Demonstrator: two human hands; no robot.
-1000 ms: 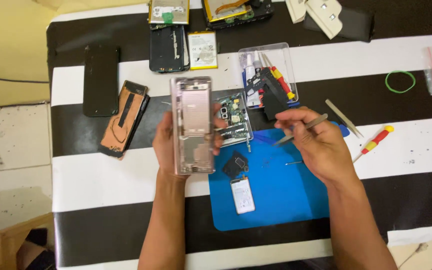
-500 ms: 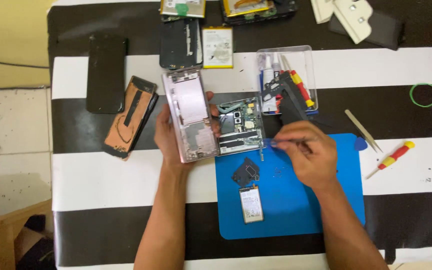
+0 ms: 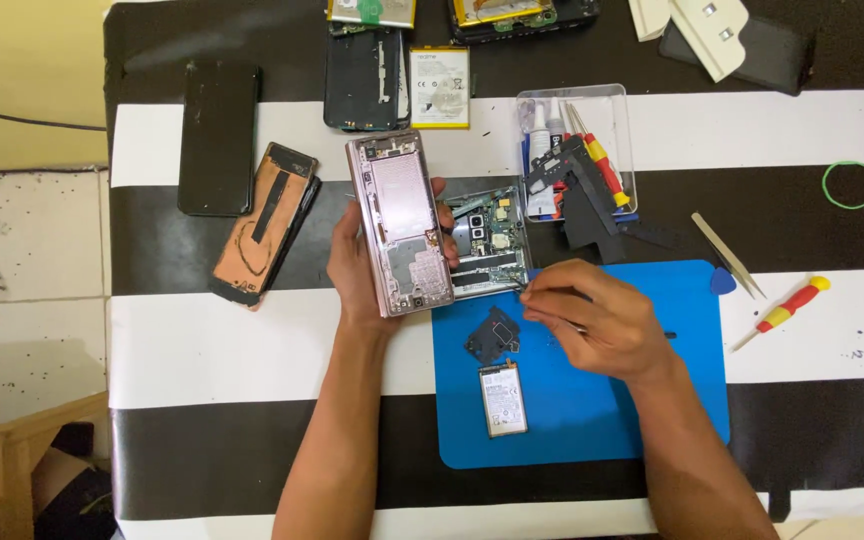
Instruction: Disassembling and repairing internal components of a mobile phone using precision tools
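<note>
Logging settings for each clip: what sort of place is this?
Probably a phone repair bench: opened phones such as the folding phone in the left hand, a loose battery on a blue work mat, and a screwdriver.

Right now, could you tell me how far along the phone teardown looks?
Done: the folding phone is open with its back off, and a small battery and black part lie out on the blue mat. In hand: the left hand holds the phone; the right hand works a thin tool at its board. Left: the board remains inside.
</note>
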